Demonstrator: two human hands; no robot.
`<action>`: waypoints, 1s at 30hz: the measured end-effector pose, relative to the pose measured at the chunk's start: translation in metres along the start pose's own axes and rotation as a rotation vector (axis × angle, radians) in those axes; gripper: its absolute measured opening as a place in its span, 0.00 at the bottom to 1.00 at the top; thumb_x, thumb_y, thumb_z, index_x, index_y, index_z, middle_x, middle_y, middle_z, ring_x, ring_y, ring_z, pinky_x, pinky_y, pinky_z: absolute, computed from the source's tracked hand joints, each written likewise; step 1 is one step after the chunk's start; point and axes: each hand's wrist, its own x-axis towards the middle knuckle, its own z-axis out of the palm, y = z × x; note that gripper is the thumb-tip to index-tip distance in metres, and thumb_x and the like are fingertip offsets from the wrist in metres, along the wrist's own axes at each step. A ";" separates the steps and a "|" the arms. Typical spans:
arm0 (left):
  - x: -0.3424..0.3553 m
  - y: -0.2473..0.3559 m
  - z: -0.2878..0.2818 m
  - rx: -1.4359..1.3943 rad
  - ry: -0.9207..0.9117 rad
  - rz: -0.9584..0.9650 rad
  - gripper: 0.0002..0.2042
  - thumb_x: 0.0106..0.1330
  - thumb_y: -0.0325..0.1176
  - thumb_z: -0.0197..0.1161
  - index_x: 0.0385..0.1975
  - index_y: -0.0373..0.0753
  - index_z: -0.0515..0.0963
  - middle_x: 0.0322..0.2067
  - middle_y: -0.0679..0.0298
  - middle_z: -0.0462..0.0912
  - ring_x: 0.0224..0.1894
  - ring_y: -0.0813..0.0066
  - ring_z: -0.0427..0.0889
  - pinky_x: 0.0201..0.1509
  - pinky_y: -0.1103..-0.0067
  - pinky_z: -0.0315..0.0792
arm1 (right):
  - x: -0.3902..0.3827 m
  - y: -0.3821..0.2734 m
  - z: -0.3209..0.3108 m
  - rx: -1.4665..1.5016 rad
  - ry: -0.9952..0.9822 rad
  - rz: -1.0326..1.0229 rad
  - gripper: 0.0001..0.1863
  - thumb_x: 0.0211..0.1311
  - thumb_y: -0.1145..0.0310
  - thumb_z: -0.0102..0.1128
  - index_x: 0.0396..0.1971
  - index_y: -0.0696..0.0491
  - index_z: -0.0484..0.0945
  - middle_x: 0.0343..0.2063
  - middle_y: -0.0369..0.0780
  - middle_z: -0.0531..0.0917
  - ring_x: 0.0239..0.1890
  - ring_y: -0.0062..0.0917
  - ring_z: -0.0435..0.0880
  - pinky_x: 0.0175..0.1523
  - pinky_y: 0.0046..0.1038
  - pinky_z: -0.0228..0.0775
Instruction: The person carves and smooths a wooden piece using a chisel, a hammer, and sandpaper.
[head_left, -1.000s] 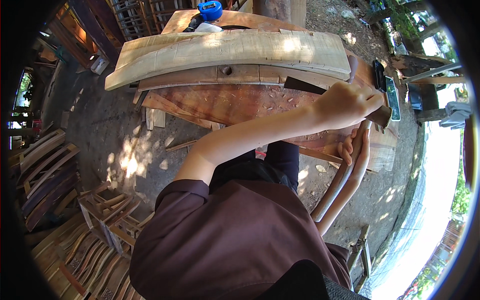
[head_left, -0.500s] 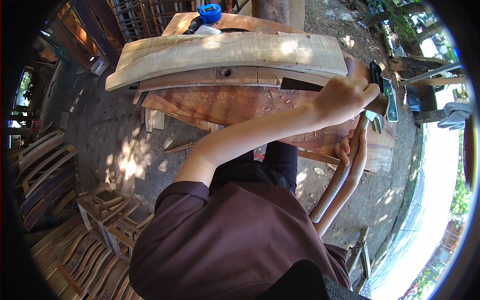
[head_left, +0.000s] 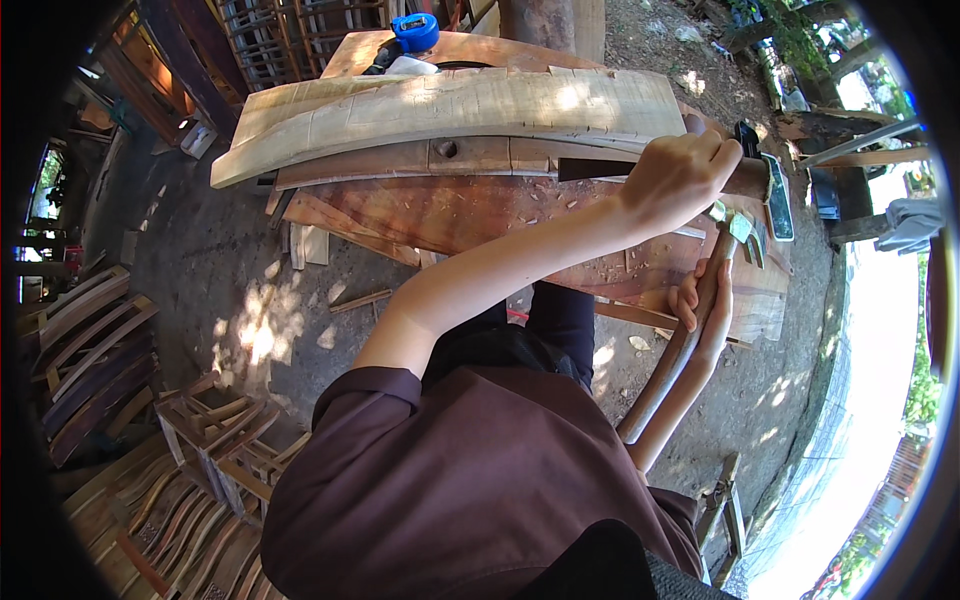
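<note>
My left hand (head_left: 676,178) reaches across the reddish wooden workbench (head_left: 470,205), its fingers closed round a long dark brown piece (head_left: 745,178) that seems to run left beneath it. Just below, my right hand (head_left: 688,298) is wrapped round the long wooden handle of a hammer (head_left: 704,310), whose metal head (head_left: 742,232) stands clear at the top. Two pale, curved planks (head_left: 460,105) lie stacked above a browner curved piece (head_left: 385,160) with a hole in it. Small wood chips are scattered on the bench near both hands.
A phone (head_left: 780,205) lies at the bench's right end. A blue tape measure (head_left: 415,32) sits at the back. Curved slats (head_left: 90,350) and wooden frames (head_left: 210,430) are stacked on the left. A white sheet (head_left: 860,350) stands along the right side.
My left hand has moved left and up with the dark piece, uncovering the hammer's head. The planks appear shifted slightly left. My right hand stays almost still.
</note>
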 end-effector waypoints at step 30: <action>-0.001 -0.008 -0.016 -0.161 0.052 -0.085 0.15 0.46 0.31 0.71 0.32 0.41 0.72 0.22 0.63 0.77 0.23 0.67 0.81 0.24 0.75 0.73 | -0.010 -0.123 0.074 -0.840 0.010 -0.334 0.23 0.69 0.49 0.46 0.32 0.58 0.69 0.14 0.37 0.69 0.09 0.18 0.65 0.11 0.16 0.53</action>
